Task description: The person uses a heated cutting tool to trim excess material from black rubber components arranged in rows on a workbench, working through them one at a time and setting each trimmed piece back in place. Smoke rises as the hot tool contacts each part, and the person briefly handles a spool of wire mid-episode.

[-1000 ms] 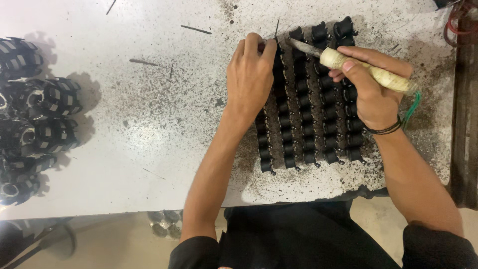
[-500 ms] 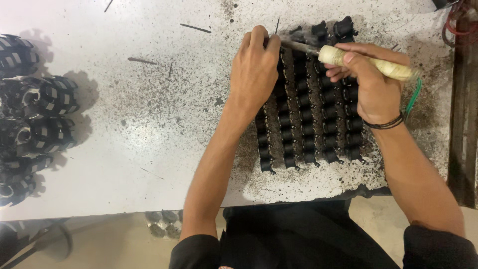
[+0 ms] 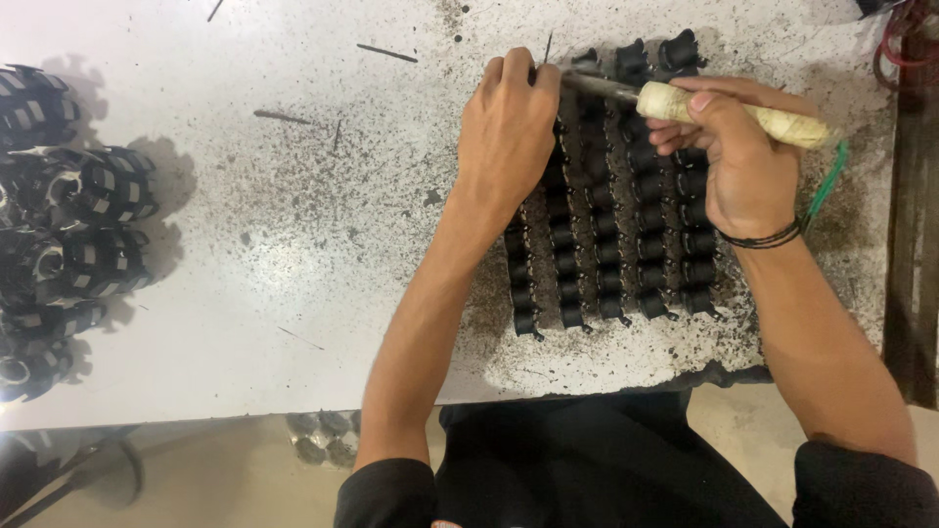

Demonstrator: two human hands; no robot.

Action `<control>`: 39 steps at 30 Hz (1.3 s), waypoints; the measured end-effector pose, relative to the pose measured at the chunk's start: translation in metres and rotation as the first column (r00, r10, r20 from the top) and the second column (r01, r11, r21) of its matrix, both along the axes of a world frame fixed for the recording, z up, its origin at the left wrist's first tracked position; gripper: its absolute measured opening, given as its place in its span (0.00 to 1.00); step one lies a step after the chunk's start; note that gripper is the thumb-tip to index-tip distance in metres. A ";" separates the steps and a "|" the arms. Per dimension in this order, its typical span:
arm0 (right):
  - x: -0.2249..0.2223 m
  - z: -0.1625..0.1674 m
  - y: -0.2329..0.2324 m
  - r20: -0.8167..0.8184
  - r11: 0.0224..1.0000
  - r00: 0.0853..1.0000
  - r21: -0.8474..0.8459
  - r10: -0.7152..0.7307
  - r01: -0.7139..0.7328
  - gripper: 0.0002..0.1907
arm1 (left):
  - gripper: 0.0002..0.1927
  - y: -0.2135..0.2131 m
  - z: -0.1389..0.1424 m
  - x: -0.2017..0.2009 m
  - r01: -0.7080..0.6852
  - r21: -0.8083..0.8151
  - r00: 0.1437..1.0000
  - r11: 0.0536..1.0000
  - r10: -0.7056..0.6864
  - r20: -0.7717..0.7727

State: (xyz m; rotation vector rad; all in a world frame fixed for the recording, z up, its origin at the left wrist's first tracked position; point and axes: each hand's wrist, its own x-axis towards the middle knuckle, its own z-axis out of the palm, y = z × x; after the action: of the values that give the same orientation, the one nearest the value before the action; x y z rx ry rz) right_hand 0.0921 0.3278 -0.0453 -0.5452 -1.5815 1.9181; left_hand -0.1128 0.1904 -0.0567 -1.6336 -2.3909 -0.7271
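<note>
Rows of small black parts (image 3: 611,244), each a short knobbly moulded piece, lie side by side in neat columns on the right half of a white tabletop (image 3: 293,254). I take the tight rows as a way to keep them steady and easy to go through one after another. My left hand (image 3: 507,132) lies palm down over the top end of the leftmost columns, fingers curled and pressing on the parts, apparently to pin them in place; it grips nothing that I can see. My right hand (image 3: 738,161) is closed firmly around a hand tool (image 3: 685,103), thumb along the top of its pale, rough, wrapped handle. The thin dark metal shaft runs leftward and its tip meets the parts just beside my left fingertips, where I cannot see it clearly. A dark cord band (image 3: 758,238) circles my right wrist. Around the rows the tabletop is gritty with dark specks and dust, and a few thin dark slivers (image 3: 386,52) lie scattered farther up. At the far left edge sits a cluster of round black ribbed rings (image 3: 83,225), shiny, with pale slots, well apart from my hands
</note>
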 end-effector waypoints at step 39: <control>0.007 0.019 -0.017 -0.281 0.995 0.960 0.091 -0.018 0.045 0.15 | 0.09 -0.041 0.044 0.025 -0.190 0.317 0.839 0.929 -0.014 0.544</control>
State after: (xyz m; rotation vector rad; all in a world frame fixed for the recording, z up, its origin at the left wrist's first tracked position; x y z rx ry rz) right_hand 0.0987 0.3109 -0.0265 -0.2436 -1.4633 1.7938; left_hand -0.0875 0.1494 -0.0125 -1.2705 -2.4325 -1.6861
